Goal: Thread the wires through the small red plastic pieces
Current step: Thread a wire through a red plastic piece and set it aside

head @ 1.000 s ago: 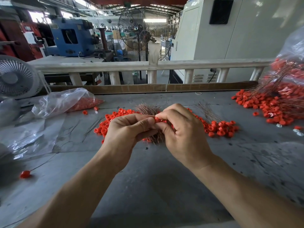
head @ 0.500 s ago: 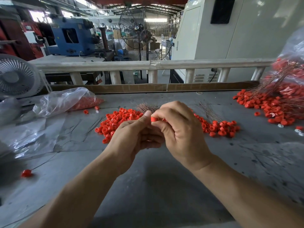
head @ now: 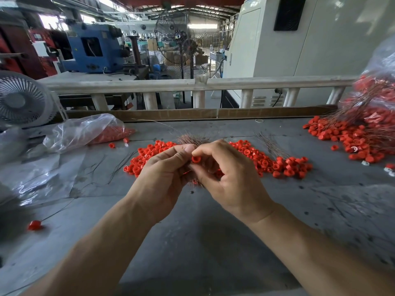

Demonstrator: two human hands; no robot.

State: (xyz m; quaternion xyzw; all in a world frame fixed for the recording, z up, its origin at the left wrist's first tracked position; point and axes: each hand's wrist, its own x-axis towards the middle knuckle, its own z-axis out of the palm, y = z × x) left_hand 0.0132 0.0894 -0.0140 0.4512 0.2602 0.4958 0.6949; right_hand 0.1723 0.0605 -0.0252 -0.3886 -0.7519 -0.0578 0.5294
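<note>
A grey workbench is filling the lower two thirds of the frame, with a pale railing running across behind it. At the right edge a clear sack is spilling finished red caps and wires onto a large heap. At the left, a plastic bag is lying with more red pieces inside. In the centre, a loose pile of red pieces is spreading out behind the hands.

The left hand is curling around a bundle of wires, whose tips are fanning out just above the thumb. The right hand is pinching a single red piece between thumb and forefinger, right against the left thumb.

The piece is looking light, rigid and smooth, so it may be prone to slipping; holding it by the outer wall should be keeping the hole free. The wires are looking thin and springy, likely buckling unless gripped close to the tip.

Whether a wire is already entering the hole is impossible to tell, since the fingers are covering the joint. The lower end of the bundle is hiding behind the palms, apart from a few strands below them.
</note>
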